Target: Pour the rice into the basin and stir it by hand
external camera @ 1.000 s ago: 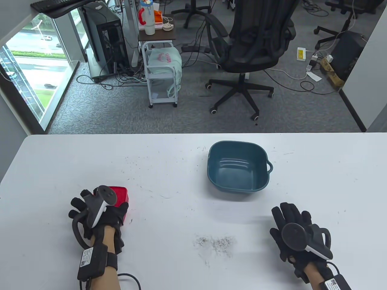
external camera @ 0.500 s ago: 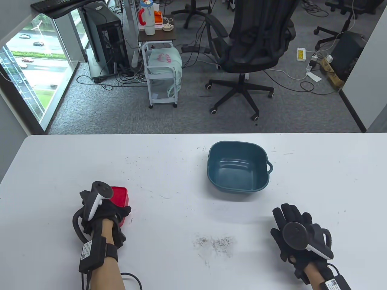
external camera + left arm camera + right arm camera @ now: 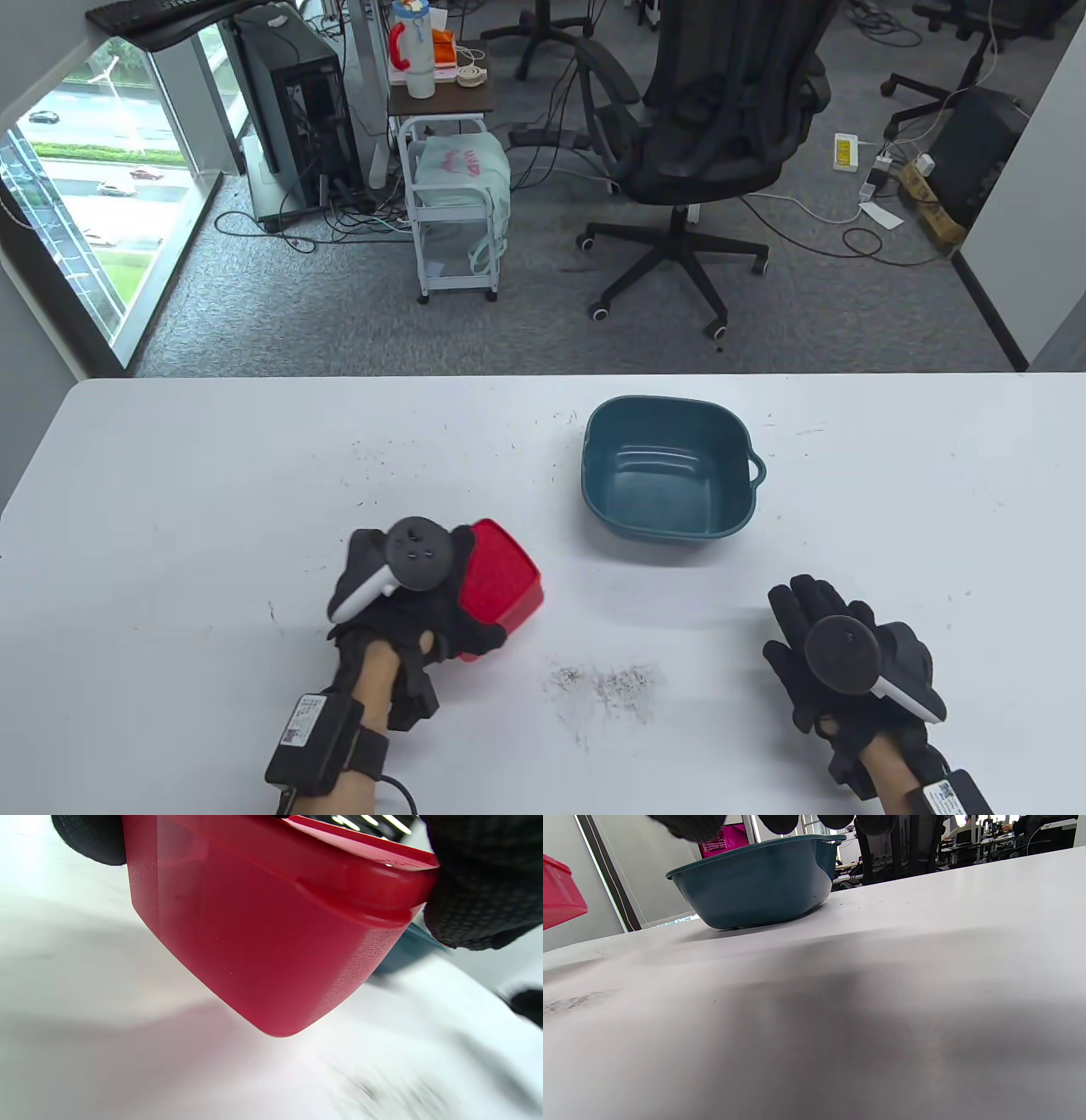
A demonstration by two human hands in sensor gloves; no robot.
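A red plastic container [image 3: 502, 586] with a lid is lifted off the table, gripped by my left hand [image 3: 416, 598] at the near centre-left. In the left wrist view the red container [image 3: 271, 929] fills the frame, with a gloved thumb on its rim at the right and a finger at the left. The teal basin [image 3: 670, 469] stands empty on the table to the far right of it and shows in the right wrist view as a teal basin [image 3: 759, 882]. My right hand [image 3: 827, 641] rests flat on the table near the right front, fingers straight, holding nothing. No rice is visible.
Dark crumbs and smudges [image 3: 607, 682] lie on the white table [image 3: 212, 475] between my hands. Beyond the far edge stand an office chair [image 3: 704, 127] and a small white cart [image 3: 454, 204].
My left hand has closed round the red container, lifted it and carried it right toward the table's middle. The right hand has barely moved.
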